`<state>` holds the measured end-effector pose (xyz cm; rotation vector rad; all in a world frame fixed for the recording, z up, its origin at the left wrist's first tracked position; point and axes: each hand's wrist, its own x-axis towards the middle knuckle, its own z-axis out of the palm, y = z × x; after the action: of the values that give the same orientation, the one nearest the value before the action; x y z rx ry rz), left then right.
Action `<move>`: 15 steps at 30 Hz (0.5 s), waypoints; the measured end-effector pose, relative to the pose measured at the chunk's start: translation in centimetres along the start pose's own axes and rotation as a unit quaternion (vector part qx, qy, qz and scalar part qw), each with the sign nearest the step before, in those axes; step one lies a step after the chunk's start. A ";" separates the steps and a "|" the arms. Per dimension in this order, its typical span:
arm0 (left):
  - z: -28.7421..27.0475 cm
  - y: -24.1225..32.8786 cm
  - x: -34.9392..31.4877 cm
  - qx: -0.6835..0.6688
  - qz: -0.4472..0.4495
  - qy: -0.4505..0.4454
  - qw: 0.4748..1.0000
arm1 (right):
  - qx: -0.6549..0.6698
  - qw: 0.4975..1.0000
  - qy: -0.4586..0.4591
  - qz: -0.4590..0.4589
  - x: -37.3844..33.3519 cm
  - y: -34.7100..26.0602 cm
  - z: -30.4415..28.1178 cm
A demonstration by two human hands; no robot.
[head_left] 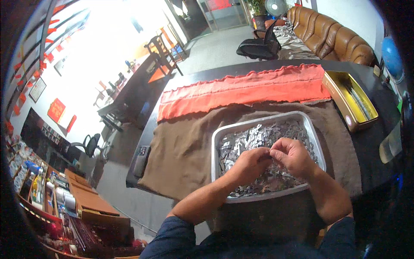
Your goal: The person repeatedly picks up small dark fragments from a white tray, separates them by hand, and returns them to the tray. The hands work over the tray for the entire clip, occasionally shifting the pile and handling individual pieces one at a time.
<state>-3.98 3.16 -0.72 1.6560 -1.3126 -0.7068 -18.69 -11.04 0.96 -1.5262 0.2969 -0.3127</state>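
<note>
In the lower middle of the frame, the left hand (251,163) and the right hand (293,156) meet above a white tray (214,162). Both hands are curled, and their fingertips come close to each other, near the centre of the tray. The thumb and the forefinger of the right hand point toward the left fingertips. It may be that a small piece is pinched there, but the fingers hide this place, so I cannot tell it for either hand.

The tray is filled with many small flat pieces (243,138), dark grey and some shining like silver; they lie under the hands and around them. The tray stands on a brown cloth (181,146), which covers a large part of the black table (384,116). Above it in the frame, a red cloth (241,90) lies across the table. At the right, an open box (338,100) with yellow inside contains some thin long things. At the left edge of the table is a small dark device (141,160).
</note>
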 end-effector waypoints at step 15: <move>-1.2 0.4 0.4 -0.236 -0.072 -0.002 0.969 | -0.029 0.993 0.062 -0.091 -0.3 0.6 1.2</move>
<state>-3.06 3.12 0.16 1.3647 -0.9374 -1.0198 -18.53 -9.75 0.38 -1.5983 0.2676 -0.5492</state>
